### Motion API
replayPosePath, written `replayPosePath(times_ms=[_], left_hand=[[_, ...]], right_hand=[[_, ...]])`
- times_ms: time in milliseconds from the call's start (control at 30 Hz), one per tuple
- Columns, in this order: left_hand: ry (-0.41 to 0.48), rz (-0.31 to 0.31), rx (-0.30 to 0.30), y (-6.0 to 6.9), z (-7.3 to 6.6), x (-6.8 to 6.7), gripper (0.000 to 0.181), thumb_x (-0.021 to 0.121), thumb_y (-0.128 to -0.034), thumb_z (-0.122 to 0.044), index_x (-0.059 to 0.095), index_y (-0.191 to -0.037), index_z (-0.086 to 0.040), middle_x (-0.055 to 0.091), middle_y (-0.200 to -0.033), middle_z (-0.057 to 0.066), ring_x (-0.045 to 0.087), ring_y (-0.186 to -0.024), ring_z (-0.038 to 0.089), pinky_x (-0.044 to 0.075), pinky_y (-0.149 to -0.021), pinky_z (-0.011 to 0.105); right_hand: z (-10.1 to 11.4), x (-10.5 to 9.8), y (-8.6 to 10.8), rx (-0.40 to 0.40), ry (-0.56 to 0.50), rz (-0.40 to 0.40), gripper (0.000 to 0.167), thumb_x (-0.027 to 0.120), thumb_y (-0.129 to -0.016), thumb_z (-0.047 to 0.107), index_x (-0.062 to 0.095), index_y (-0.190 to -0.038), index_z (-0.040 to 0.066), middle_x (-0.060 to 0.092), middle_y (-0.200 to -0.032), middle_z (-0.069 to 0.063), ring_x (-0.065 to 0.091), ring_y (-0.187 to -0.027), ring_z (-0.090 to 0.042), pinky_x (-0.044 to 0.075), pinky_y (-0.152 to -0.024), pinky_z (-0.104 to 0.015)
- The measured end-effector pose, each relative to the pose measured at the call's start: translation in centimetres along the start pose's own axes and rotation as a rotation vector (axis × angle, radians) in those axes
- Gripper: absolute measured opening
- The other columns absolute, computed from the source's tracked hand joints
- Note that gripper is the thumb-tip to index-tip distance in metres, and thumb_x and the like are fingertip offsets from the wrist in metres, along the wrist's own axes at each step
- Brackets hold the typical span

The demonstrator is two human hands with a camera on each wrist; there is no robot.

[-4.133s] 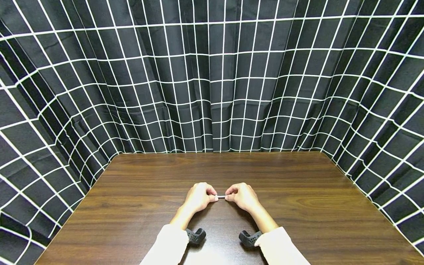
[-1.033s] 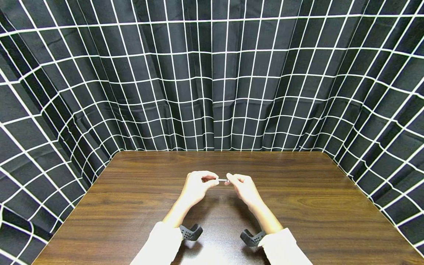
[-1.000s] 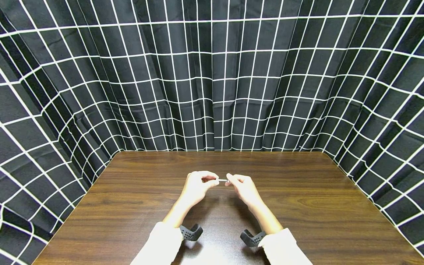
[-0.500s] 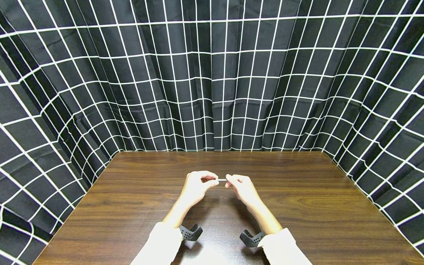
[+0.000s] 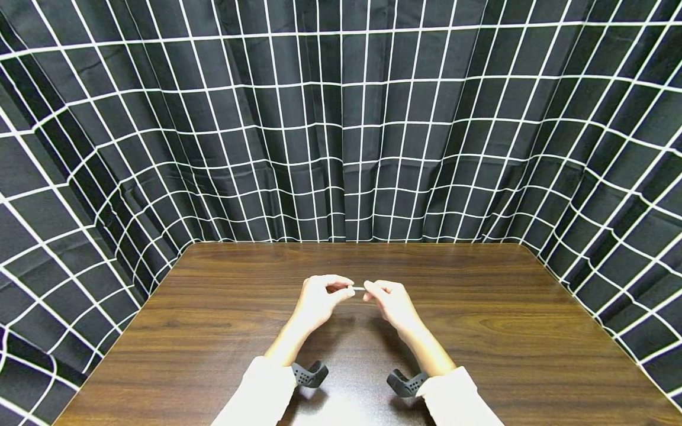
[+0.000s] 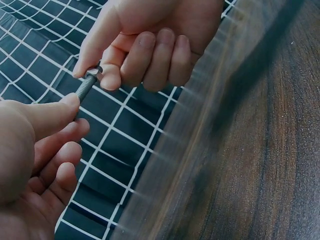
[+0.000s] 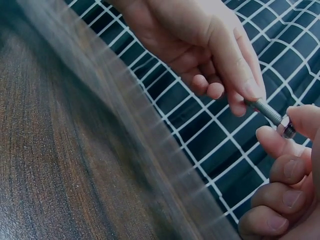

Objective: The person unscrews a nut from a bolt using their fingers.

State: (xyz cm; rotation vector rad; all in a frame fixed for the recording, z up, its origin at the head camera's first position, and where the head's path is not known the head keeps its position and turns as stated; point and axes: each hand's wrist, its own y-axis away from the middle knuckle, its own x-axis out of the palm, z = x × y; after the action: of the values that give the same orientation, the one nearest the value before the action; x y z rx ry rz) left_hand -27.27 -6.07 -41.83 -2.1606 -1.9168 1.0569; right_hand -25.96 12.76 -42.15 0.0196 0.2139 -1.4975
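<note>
A threaded metal bolt spans the gap between the two hands in the head view. The left hand pinches one end between thumb and finger, hiding that end. In the right wrist view, the right hand has thumb and index finger at a hex nut near the bolt's other end, where a short dark tip shows beyond the nut. Threads are visible between both grips in the left wrist view. The other right fingers are curled; the other left fingers are loosely bent.
Both hands are above a brown wood-grain table. A black curtain with a white grid surrounds its back and sides. Dark wrist-worn devices sit at both pale sleeves.
Compared with about four seconds ago, both hands are farther forward, with the bolt still between them. Over the last second, the right fingertips have shifted slightly around the bolt's end.
</note>
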Motion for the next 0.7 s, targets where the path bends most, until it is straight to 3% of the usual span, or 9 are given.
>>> replayPosePath(times_ms=[200,467,700], left_hand=[[-0.011,0.007,-0.026,-0.1,0.09,-0.07,0.013,0.077,-0.0824,-0.016,0.076,-0.094,-0.011,0.073,-0.084,-0.006,0.067,-0.075,0.005,0.052,-0.067,0.025],[-0.003,0.001,-0.01,0.01,-0.1,-0.28,0.012,0.077,-0.0824,-0.014,0.076,-0.093,-0.009,0.073,-0.082,-0.005,0.066,-0.073,0.007,0.051,-0.065,0.025],[-0.009,-0.007,0.009,-0.05,0.02,-0.38,0.012,0.077,-0.0824,-0.014,0.075,-0.092,-0.008,0.073,-0.081,-0.005,0.066,-0.071,0.007,0.051,-0.064,0.025]], right_hand=[[0.0,0.0,0.0,0.007,-0.011,0.013,0.034,0.062,-0.094,0.022,0.061,-0.086,-0.011,0.031,-0.047,0.009,0.022,-0.041,-0.005,0.018,-0.04,-0.021],[0.23,0.05,0.06,-0.003,-0.075,0.015,0.013,0.065,-0.092,0.012,0.064,-0.089,-0.001,0.032,-0.051,0.007,0.024,-0.042,-0.005,0.02,-0.04,-0.02],[0.11,-0.09,0.08,-0.065,-0.094,0.043,0.022,0.066,-0.09,0.008,0.063,-0.105,-0.008,0.036,-0.053,0.007,0.025,-0.042,-0.005,0.02,-0.04,-0.02]])
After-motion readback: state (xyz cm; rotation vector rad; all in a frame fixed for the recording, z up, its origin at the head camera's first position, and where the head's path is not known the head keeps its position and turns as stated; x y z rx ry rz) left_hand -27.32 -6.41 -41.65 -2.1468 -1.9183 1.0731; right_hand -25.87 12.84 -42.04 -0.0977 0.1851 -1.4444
